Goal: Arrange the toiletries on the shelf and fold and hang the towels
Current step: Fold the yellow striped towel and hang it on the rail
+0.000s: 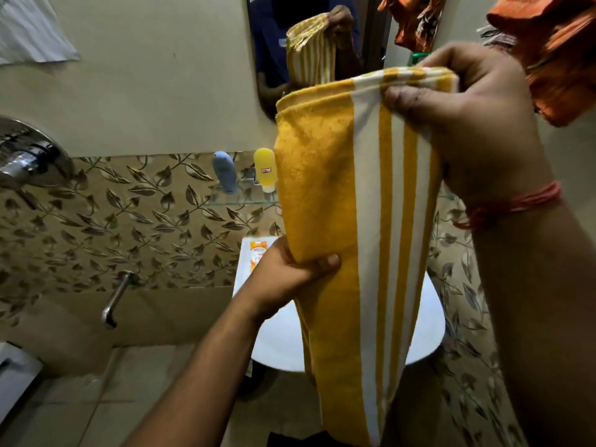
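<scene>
- Your right hand [458,124] is raised at upper right, fingers curled over the folded top edge of the towel [351,227], thumb pressed on the front face; it pinches the stacked layers together.
- A red thread band [516,204] circles your right wrist.
- Your left hand [290,272] comes in from lower left, forearm angled upward; thumb on the front, fingers wrapped behind, it grips the towel's left edge about midway down.
- Towel: yellow terry with white stripes running lengthwise, a broad yellow panel on the left, narrower yellow and white bands on the right. Folded into a long narrow strip, it hangs straight down from your right hand, in the air in front of the basin [429,324]; the lower end runs out of view at the bottom.
- White round basin sits below and behind the towel; an orange-and-white tube [256,253] lies at its back left rim.
- Chrome tap spout [116,298] juts from the leaf-patterned tile wall at left.
- Glass shelf [238,196] on the wall holds a blue bottle [224,171] and a yellow bottle [264,169], both upright, just beside each other.
- Mirror [274,43] above reflects your hand and the towel.
- Orange cloth [554,53] hangs at upper right.
</scene>
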### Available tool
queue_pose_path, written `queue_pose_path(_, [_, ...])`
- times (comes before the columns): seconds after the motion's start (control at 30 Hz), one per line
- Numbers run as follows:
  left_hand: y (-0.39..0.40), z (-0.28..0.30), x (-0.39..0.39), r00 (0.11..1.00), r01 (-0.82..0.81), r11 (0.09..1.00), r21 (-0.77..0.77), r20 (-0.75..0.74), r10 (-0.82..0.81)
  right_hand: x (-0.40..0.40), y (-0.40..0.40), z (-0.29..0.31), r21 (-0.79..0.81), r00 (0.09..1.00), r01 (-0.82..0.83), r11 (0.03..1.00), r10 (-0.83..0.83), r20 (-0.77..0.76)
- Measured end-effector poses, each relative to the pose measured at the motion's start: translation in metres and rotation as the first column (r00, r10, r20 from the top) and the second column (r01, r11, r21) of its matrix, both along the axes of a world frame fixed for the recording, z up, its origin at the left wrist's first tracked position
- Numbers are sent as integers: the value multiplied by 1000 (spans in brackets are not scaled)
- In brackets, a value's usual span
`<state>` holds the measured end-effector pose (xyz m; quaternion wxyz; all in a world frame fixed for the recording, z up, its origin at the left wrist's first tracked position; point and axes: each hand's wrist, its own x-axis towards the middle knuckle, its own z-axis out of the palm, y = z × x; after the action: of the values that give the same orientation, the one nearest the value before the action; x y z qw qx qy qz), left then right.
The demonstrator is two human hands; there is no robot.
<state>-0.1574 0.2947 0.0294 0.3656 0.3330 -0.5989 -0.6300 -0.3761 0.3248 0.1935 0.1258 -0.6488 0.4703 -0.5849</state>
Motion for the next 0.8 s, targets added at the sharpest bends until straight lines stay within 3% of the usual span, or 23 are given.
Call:
queue_pose_path(0.07, [5,3,-9,995,-60,998,2,-80,60,-12,-12,-3,41,995,-34,999,30,99])
queue_pose_path(0.13, [10,18,-15,982,-75,997,-24,-175,70,-25,-13,-21,113,917,-307,945,262,300])
queue_pose_path(0.23, [7,47,-16,962,-102,993,-58,-259,83,-38,10,-87,157,592,-758,633,566,574])
queue_pose_path(0.3, [-1,66,-14,956,-129,989,-69,-274,106,-30,33,-128,109,356,-915,389,648,674])
queue_pose_path(0.33, [-6,73,-13,961,-159,984,-81,-241,136,-25,40,-142,95,298,-935,341,613,731])
queue_pose_path(0.37, [-9,80,-11,967,-183,980,-81,-193,164,-19,43,-152,130,329,-920,370,548,769])
queue_pose_path(0.4, [-13,82,-8,976,-166,982,-86,-154,152,-10,46,-159,184,417,-871,455,489,767])
queue_pose_path(0.47, [-19,77,1,985,-63,997,-33,-164,57,2,45,-157,279,633,-617,736,254,731])
queue_pose_path(0.5, [-19,69,8,971,37,999,14,-237,-32,5,43,-153,272,646,-543,794,188,740])
queue_pose_path(0.57, [-13,41,19,871,272,955,118,-451,-193,8,38,-142,239,614,-488,840,135,778])
queue_pose_path(0.6, [-7,26,24,865,296,934,201,-471,-173,9,36,-139,243,599,-477,845,110,793])
queue_pose_path(0.73, [24,-16,22,972,189,957,222,-179,-151,9,31,-139,343,556,-497,797,-11,831])
queue_pose_path(0.8, [28,-17,16,989,61,976,210,-146,-30,7,34,-143,296,499,-582,757,45,866])
